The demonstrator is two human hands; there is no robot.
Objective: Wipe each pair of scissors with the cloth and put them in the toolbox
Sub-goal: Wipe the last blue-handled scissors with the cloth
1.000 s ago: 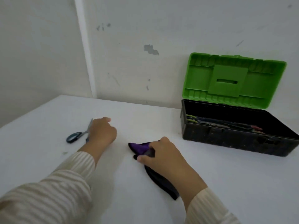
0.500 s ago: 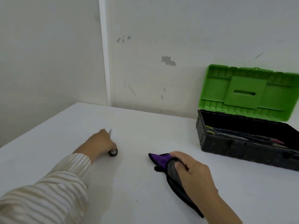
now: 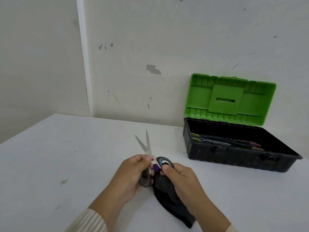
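The fingers of the left hand are curled round 1 grey handle loop and the pivot of the scissors. The right hand pinches the other loop between thumb and fingers, with the dark, purple-edged cloth bunched under it and trailing onto the worktop. The 2 blades stand apart in a narrow V, tips pointing up and away from the person, so the long axis runs from the hands toward the wall. The bare steel lies just beyond the fingers and the cloth sits below the handles. By my reading, the right hand must bring the cloth up along the blades while the left steadies the pair, and the open edges are the risk there. The toolbox stands to the right, well apart and nearer the right hand, its green lid tipped back. Other pairs lie inside. Nothing stands between the hands and the box.
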